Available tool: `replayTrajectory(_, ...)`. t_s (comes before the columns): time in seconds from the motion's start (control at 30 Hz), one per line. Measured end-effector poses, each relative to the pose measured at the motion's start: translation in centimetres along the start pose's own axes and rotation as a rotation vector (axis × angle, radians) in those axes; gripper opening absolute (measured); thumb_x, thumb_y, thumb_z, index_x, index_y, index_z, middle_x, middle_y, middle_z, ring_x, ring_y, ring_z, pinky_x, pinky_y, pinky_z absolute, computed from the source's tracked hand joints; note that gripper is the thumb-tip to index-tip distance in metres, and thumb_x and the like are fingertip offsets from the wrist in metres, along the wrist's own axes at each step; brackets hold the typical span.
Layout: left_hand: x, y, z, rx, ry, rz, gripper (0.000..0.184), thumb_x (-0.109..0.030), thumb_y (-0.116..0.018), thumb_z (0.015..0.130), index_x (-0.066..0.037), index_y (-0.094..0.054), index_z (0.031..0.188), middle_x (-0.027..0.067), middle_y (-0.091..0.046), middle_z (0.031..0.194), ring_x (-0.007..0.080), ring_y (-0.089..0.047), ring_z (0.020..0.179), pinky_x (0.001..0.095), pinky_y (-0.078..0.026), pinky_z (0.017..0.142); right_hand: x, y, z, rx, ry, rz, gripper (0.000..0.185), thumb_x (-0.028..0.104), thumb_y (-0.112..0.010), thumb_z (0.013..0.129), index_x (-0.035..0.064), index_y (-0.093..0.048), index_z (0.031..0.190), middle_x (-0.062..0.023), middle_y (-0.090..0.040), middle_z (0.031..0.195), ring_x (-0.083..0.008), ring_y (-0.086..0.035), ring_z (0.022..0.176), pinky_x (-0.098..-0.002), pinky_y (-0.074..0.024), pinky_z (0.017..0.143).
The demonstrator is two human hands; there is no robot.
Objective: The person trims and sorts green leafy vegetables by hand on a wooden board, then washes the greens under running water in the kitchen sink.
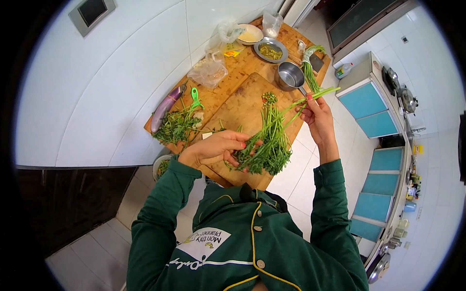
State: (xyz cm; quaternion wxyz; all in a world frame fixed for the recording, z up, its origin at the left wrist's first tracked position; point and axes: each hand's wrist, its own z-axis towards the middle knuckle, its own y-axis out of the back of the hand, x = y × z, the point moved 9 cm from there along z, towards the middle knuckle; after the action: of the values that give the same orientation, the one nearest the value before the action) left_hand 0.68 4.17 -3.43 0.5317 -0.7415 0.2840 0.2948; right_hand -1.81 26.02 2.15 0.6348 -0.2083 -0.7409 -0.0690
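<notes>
A bunch of leafy green herbs (272, 140) hangs over the near part of the wooden cutting board (240, 104). My left hand (225, 148) is closed round the leafy side of the bunch. Between the thumb and fingers of my right hand (315, 116) are a few long green stems, which slant up to the right. Chopped red and green pieces (269, 98) lie on the board beyond the bunch. A loose pile of green leaves (174, 127) rests on the table to the left, beside a purple eggplant (166, 109) and a green peeler (195, 98).
Behind the board are a metal pot (290, 76), a metal plate of green food (271, 50), a pale bowl (250, 34) and plastic bags (208, 70). Tied long green stems (309, 70) lie at the table's right edge. A bowl (161, 167) stands below the left edge.
</notes>
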Motion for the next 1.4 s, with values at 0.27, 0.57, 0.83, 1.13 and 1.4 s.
replayTrajectory(0.27, -0.1, -0.8, 0.2, 0.026, -0.091, -0.172, 0.038, -0.008, -0.039, 0.088, 0.003, -0.037, 0.124, 0.0150, -0.051, 0.112, 0.0261, -0.055, 0.096, 0.0370, -0.048, 0.081, -0.4, 0.8, 0.3, -0.063, 0.036, 0.080, 0.014, 0.015, -0.049, 0.087, 0.0049, -0.046, 0.097, -0.0034, -0.055, 0.075, -0.0131, -0.060, 0.064, -0.0205, -0.0487, 0.054)
replayTrajectory(0.57, 0.5, 1.1, 0.9, -0.132, -0.148, -0.138, 0.034, -0.004, -0.033, 0.088, 0.006, -0.040, 0.119, 0.0164, -0.051, 0.111, 0.0268, -0.056, 0.095, 0.0364, -0.048, 0.081, 2.7, -0.1, -0.9, -0.098, 0.171, 0.011, 0.017, 0.017, -0.051, 0.087, 0.0036, -0.047, 0.097, -0.0052, -0.056, 0.076, -0.0130, -0.059, 0.064, -0.0218, -0.0481, 0.053)
replayTrajectory(0.83, -0.2, 2.0, 1.4, -0.216, -0.274, -0.237, 0.030, -0.005, -0.039, 0.087, 0.010, -0.043, 0.113, 0.0143, -0.054, 0.099, 0.0239, -0.056, 0.092, 0.0326, -0.047, 0.080, 8.0, -3.0, -3.0, -0.053, 0.331, -0.115, 0.017, 0.018, -0.048, 0.088, 0.0038, -0.045, 0.098, -0.0150, -0.061, 0.083, -0.0150, -0.060, 0.064, -0.0210, -0.0477, 0.053)
replayTrajectory(1.13, -2.3, 6.1, 2.6, -0.495, -0.480, -0.197, 0.028, -0.018, -0.041, 0.090, 0.003, -0.051, 0.106, 0.0058, -0.054, 0.093, 0.0144, -0.053, 0.080, 0.0283, -0.044, 0.077, 10.3, -3.7, -2.8, 0.024, 0.279, 0.073, 0.019, 0.017, -0.049, 0.087, 0.0012, -0.047, 0.096, -0.0178, -0.061, 0.086, -0.0146, -0.060, 0.066, -0.0210, -0.0511, 0.056)
replayTrajectory(1.4, -4.0, 0.3, 2.8, -0.142, -0.333, -0.408, 0.038, -0.034, -0.044, 0.089, 0.000, -0.051, 0.105, 0.0056, -0.055, 0.095, 0.0155, -0.055, 0.079, 0.0307, -0.048, 0.071, 10.3, -0.7, -0.7, -0.035, 0.274, 0.151, 0.014, 0.015, -0.050, 0.087, 0.0012, -0.050, 0.091, -0.0084, -0.059, 0.077, -0.0126, -0.060, 0.068, -0.0209, -0.0524, 0.057)
